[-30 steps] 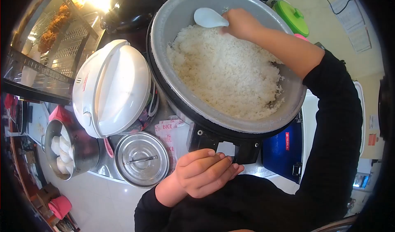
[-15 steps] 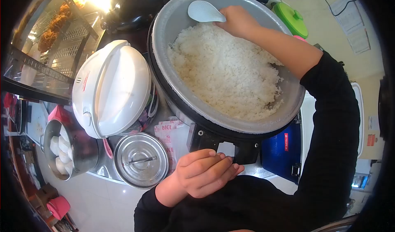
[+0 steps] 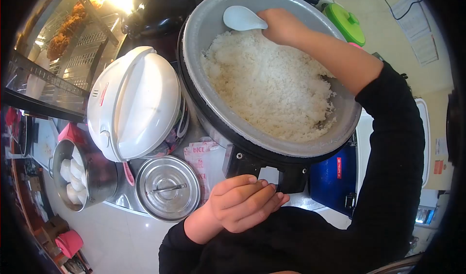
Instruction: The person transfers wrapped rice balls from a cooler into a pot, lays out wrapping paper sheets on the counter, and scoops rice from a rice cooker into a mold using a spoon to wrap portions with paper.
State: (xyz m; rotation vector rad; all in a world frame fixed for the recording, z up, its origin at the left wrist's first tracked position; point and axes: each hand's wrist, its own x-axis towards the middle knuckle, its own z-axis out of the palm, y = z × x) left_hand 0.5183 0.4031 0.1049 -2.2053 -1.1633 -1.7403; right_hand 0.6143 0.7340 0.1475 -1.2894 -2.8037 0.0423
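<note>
My right hand [image 3: 282, 27] grips a white rice paddle [image 3: 244, 19] by its handle, the blade pointing left against the inner wall near the pot's far rim. Below the paddle a large mound of white rice [image 3: 272, 89] lies in the wide grey metal pot of a big rice cooker [image 3: 264, 142]. My left hand [image 3: 242, 203] is closed with its fingers curled at the cooker's black front handle [image 3: 295, 177]; part of the handle is hidden behind the fingers.
A white lidded container [image 3: 138, 104] stands left of the cooker. Near it are a round steel lid [image 3: 167, 203], a steel pot [image 3: 103, 177] with white rounded items, and printed wrappers [image 3: 196, 162]. A glass display case [image 3: 73, 75] stands at upper left, a green lid [image 3: 345, 24] at upper right.
The rice paddle and my right hand have shifted very slightly. The whole view has drifted a little; my left hand stays at the cooker's handle.
</note>
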